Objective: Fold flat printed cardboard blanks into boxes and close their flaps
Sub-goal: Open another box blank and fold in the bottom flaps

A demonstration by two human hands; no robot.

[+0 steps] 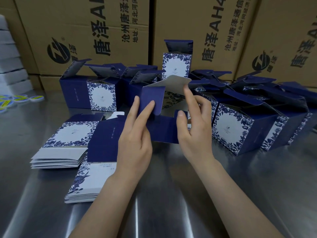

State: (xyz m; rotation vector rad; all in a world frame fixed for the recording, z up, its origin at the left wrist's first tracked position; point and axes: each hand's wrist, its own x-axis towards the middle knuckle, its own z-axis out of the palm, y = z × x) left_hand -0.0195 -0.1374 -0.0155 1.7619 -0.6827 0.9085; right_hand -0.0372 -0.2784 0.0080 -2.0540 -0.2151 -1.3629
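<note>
Navy card, pale on the inside, makes up the half-formed box (pixel 161 129) held just above the steel table (pixel 171 194) at the middle of the view, its open end turned away from the person. The left hand (pixel 135 134) lays straight fingers flat on the blue side flap (pixel 151 95), pressing it inward; its thumb is out of sight. The right hand (pixel 193 124) grips the box's right wall, with the thumb on the near panel, the lower fingers curled behind and the index finger raised against the big tuck flap (pixel 175 83), which stands up and open.

The likely slip is in the order of the flaps. If the tuck flap comes down before the side flap lies fully in, its tongue may ride over the edge and crease, or bulge rather than seat. Pushing hard on the side flap with so light a hold could also skew the sleeve out of square, and the box may then slide from the right hand's grip.

Beside the left hand, two stacks of flat blanks (pixel 68 134) lie close enough for a wrist to nudge them. Finished boxes (pixel 240 127) crowd the right and far side, backed by brown cartons (pixel 103 31)
</note>
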